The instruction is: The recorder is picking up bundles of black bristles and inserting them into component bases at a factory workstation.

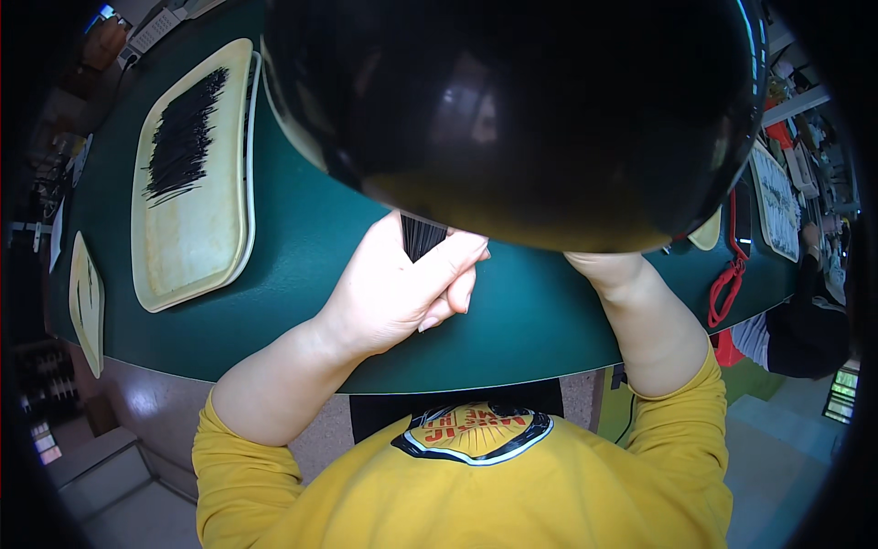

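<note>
My left hand (389, 288) is closed around a bundle of thin black strands (422, 238), which look like cut wires. The bundle's far end disappears under a large glossy black dome (512, 137), perhaps a lamp hood. Only the wrist and heel of my right hand (608, 265) show below the dome's rim; its fingers are hidden. To the left lies a cream tray (197, 265), stacked on another, with a pile of similar black strands (187, 137) on it.
The dome covers the upper middle of the green table (512, 339). A small cream tray (87, 293) sits at the left edge. At right are a red-handled tool (725, 297) and a tray of small pieces (776, 201). Another person (809, 320) is beyond.
</note>
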Tool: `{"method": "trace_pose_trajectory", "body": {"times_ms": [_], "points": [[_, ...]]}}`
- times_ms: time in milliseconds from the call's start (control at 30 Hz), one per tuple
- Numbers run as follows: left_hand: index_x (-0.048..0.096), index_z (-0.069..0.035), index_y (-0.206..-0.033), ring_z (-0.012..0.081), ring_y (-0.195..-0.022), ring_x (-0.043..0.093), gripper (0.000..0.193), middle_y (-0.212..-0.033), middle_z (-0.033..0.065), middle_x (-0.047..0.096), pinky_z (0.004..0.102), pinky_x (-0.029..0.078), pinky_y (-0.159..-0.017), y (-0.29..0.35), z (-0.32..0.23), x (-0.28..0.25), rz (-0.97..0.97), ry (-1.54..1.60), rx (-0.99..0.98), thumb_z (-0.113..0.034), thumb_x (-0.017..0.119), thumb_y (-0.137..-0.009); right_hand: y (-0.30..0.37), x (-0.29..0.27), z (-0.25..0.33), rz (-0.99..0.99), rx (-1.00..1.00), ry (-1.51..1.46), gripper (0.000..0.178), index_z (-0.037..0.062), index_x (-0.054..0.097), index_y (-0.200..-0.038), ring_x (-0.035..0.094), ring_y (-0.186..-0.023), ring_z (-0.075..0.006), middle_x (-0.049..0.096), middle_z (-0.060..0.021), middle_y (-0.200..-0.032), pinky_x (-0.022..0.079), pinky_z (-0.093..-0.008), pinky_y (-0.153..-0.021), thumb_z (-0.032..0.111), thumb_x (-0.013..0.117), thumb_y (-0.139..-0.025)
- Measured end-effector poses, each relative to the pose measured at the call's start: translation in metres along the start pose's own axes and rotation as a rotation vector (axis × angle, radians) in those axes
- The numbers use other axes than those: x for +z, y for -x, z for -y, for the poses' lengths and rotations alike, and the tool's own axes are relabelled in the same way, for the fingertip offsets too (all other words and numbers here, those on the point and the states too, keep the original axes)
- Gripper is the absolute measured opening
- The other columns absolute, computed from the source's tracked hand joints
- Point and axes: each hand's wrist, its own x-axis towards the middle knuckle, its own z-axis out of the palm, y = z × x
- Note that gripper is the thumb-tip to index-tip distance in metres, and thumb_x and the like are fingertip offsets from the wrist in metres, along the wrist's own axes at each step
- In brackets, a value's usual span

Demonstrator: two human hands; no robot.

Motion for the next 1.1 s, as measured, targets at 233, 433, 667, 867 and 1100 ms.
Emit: {"method": "trace_pose_trajectory", "body": {"times_ms": [233,433,667,867,1100], "points": [[0.045,0.0,-0.074,0.0051,-0.028,0.03,0.013,-0.046,0.005,0.046,0.0157,0.025,-0.03,0.001,0.001,-0.001,-0.02,-0.023,0.014,-0.01,0.041,-0.082,0.001,0.013,0.009,-0.114,0.005,0.27,0.005,0.0004,0.049,-0.071,0.046,-0.048,-0.0033,0.053,-0.0033,-0.057,0.037,-0.0152,-0.046,0.003,0.05,-0.075],[0.045,0.0,-0.073,0.0049,-0.028,0.03,0.014,-0.045,0.0046,0.046,0.0157,0.025,-0.03,0.001,0.0,-0.001,-0.012,-0.012,0.044,-0.01,0.04,-0.083,0.0,0.002,0.0,0.064,-0.095,-0.059,0.007,0.0007,0.049,-0.072,0.046,-0.05,-0.0014,0.051,-0.0013,-0.058,0.035,-0.0136,-0.046,0.003,0.055,-0.072],[0.046,-0.002,-0.073,0.0034,-0.031,0.031,0.014,-0.045,0.0023,0.045,0.0151,0.024,-0.031,0.001,0.0,0.001,-0.084,-0.167,0.054,-0.012,0.043,-0.082,-0.001,0.003,-0.008,-0.057,-0.174,0.214,0.012,0.0012,0.047,-0.07,0.043,-0.05,-0.0001,0.049,0.0011,-0.057,0.034,-0.0123,-0.046,0.002,0.059,-0.068],[0.047,-0.002,-0.073,0.0026,-0.034,0.033,0.014,-0.047,0.0006,0.045,0.0146,0.024,-0.033,-0.004,0.016,-0.002,-0.195,-0.391,0.337,-0.012,0.043,-0.082,0.003,0.01,0.001,-0.143,-0.097,0.468,0.01,0.0003,0.046,-0.065,0.045,-0.047,-0.0027,0.049,-0.0005,-0.051,0.036,-0.0148,-0.045,0.0,0.054,-0.071],[0.046,-0.003,-0.071,0.0029,-0.037,0.036,0.015,-0.047,0.0004,0.045,0.0154,0.029,-0.037,0.002,-0.001,-0.005,-0.104,-0.171,0.055,-0.014,0.046,-0.081,0.0,0.007,-0.002,0.047,0.053,0.107,0.014,-0.0011,0.053,-0.066,0.041,-0.042,-0.0045,0.046,-0.0025,-0.047,0.031,-0.0162,-0.041,0.007,0.047,-0.076]]}}
